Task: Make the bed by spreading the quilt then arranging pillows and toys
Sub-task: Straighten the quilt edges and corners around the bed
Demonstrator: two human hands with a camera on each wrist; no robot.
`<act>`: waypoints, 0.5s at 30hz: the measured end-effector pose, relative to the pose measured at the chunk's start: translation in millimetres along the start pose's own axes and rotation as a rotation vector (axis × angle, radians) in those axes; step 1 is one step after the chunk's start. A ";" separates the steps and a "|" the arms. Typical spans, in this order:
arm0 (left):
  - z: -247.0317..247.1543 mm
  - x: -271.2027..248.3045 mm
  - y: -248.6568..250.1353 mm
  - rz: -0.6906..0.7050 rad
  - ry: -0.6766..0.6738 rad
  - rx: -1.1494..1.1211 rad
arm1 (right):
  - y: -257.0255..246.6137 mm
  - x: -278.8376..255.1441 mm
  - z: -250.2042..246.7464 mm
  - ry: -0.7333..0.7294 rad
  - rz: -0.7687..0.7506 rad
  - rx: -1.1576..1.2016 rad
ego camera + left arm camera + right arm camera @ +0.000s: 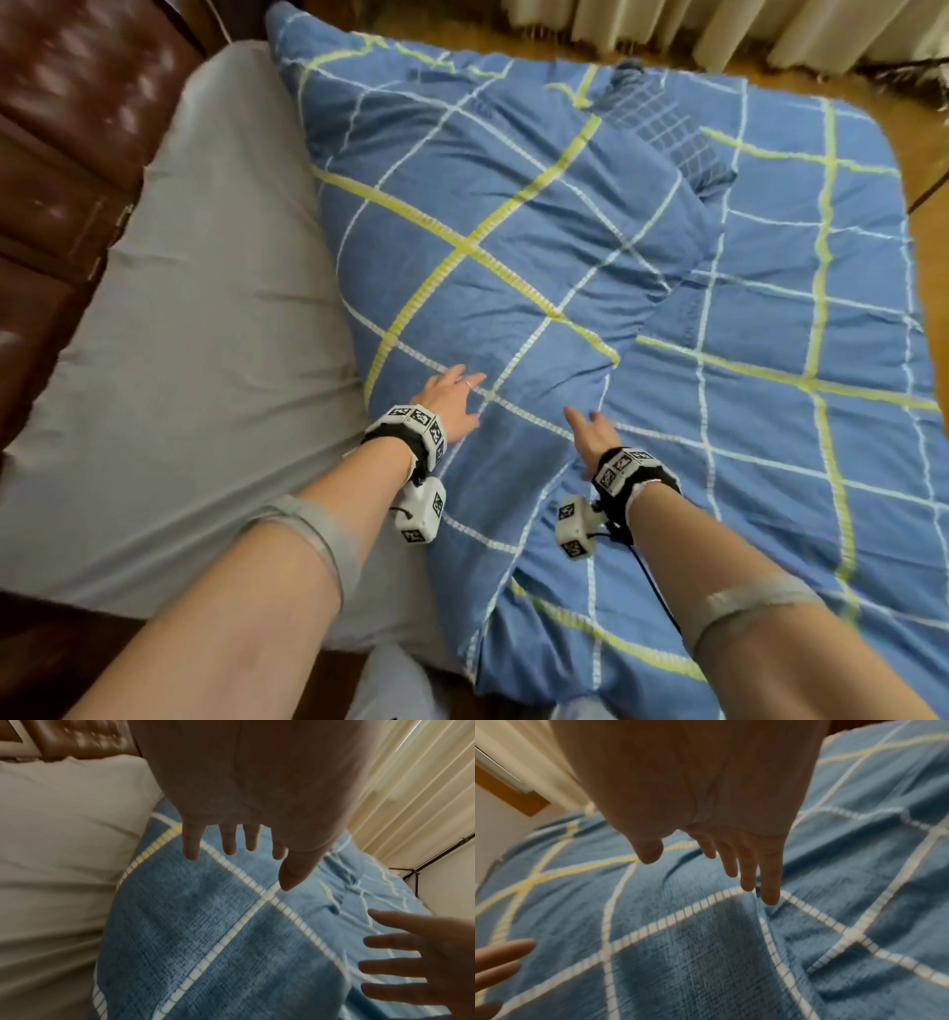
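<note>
A blue quilt (513, 231) with white and yellow grid lines lies rumpled on the bed, one part doubled over onto the rest. It covers the right side and leaves the grey sheet (205, 334) bare on the left. My left hand (452, 395) reaches over the folded part near its left edge, fingers spread and straight (244, 841), holding nothing. My right hand (590, 431) is beside it, fingers straight (731, 862), with the fingertips at or just above the quilt (706, 953). No pillows or toys are in view.
A brown padded headboard (61, 128) stands at the left. Wooden floor (513, 36) and pale curtains (719, 25) lie beyond the far side of the bed. A black stand leg (424, 866) is by the curtain. My legs (390, 683) are at the bed's near edge.
</note>
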State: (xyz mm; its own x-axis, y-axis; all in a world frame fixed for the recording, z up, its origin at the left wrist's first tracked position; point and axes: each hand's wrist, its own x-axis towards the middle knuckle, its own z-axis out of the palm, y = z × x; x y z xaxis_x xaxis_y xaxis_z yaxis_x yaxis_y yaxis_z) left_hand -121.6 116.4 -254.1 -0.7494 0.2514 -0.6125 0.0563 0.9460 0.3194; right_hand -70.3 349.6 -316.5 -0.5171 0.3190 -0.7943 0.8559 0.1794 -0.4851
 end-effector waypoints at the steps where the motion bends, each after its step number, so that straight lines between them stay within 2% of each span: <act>1: 10.9 15.1 -5.5 -0.001 -0.029 0.004 | 5.0 16.6 9.9 0.019 0.016 0.048; 5: 50.5 57.9 -30.9 -0.017 -0.099 0.042 | 26.8 58.2 35.5 0.196 0.082 0.257; 8: 62.3 65.1 -40.7 0.004 -0.148 0.029 | 27.3 55.5 43.1 0.197 0.032 0.290; 12: 35.4 46.2 -31.7 -0.008 -0.112 0.006 | -15.2 15.9 40.2 0.166 -0.245 0.191; 15: -13.3 17.1 -17.7 0.064 0.087 0.142 | -54.0 -22.3 28.0 0.035 -0.459 0.061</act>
State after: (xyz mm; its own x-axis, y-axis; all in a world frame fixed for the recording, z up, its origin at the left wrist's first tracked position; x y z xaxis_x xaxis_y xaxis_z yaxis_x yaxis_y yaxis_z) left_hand -144.1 101.2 -260.6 -0.7951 0.2991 -0.5277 0.1937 0.9496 0.2465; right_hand -105.4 306.8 -282.8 -0.8406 0.2507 -0.4801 0.5357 0.2548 -0.8050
